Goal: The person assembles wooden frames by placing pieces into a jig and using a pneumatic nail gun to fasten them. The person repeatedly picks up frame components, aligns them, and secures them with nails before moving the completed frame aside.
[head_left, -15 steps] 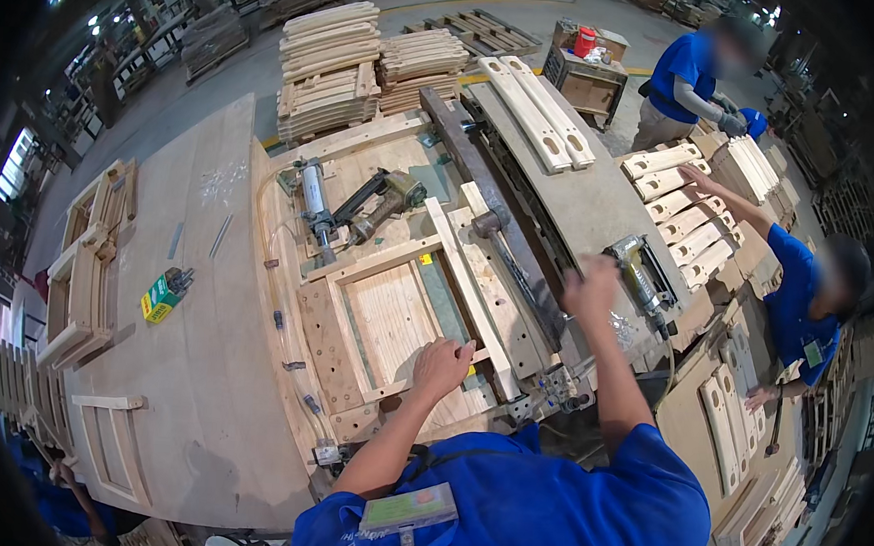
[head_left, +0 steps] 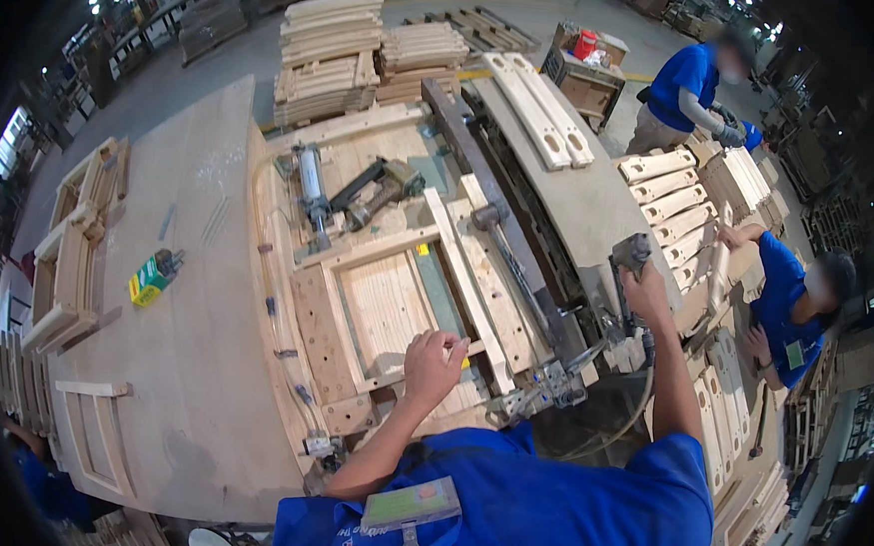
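Observation:
A pale wooden frame (head_left: 395, 301) with a flat panel lies clamped in a jig on the workbench (head_left: 180, 377). My left hand (head_left: 434, 365) rests on the frame's near rail with the fingers curled over it. My right hand (head_left: 648, 294) reaches out to the right, past a dark metal clamp bar (head_left: 504, 237), and grips a dark grey air tool (head_left: 630, 253) from below. A hose (head_left: 628, 425) loops down from beneath that arm.
A nail gun (head_left: 377, 191) and an air cylinder (head_left: 313, 180) lie at the jig's far side. A green and yellow box (head_left: 152, 276) sits on the bench at left, beside stacked frames (head_left: 79, 241). Two people in blue (head_left: 781, 294) handle slotted wooden parts (head_left: 676, 203) at right.
My right hand has moved rightward off the clamp bar and closed on the grey air tool. My left hand stays on the frame's near rail.

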`<state>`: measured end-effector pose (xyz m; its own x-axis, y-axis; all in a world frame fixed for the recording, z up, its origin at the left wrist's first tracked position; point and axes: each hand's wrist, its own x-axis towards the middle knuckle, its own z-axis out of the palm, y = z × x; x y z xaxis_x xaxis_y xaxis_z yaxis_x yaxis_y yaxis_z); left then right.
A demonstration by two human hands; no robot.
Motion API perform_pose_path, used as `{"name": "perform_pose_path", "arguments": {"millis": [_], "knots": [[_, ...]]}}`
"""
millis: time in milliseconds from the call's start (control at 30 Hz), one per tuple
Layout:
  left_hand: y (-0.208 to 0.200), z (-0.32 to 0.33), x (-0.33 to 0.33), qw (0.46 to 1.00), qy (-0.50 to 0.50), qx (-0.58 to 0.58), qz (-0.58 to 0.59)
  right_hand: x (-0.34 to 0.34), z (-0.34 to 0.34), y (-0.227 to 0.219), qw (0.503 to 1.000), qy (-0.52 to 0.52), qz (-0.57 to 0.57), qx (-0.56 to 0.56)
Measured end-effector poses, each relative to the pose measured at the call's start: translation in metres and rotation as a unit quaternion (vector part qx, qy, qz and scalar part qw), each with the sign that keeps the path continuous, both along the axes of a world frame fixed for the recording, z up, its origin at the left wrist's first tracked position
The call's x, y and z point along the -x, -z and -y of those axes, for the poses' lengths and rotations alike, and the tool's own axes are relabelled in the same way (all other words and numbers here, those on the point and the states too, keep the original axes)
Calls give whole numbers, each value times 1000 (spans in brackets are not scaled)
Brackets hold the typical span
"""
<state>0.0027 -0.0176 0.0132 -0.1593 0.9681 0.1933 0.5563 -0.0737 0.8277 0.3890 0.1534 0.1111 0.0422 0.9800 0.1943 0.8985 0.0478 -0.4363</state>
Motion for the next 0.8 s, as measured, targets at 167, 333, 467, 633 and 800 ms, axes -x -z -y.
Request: {"name": "perform_pose_path", "arguments": {"millis": [167, 333, 467, 633, 800], "knots": [[-21, 17, -19, 973, 111, 153, 134, 89, 76, -62, 905, 2, -348, 244], [14, 23, -59, 878, 223, 269, 328, 162, 136, -28, 884, -45, -333, 324], [31, 17, -63, 847, 206, 344, 349, 175, 152, 23, 883, -71, -286, 366], [47, 15, -62, 846, 168, 370, 345, 186, 159, 59, 933, -110, -232, 254], [65, 15, -63, 849, 161, 364, 347, 199, 159, 46, 941, -116, -170, 268]]}}
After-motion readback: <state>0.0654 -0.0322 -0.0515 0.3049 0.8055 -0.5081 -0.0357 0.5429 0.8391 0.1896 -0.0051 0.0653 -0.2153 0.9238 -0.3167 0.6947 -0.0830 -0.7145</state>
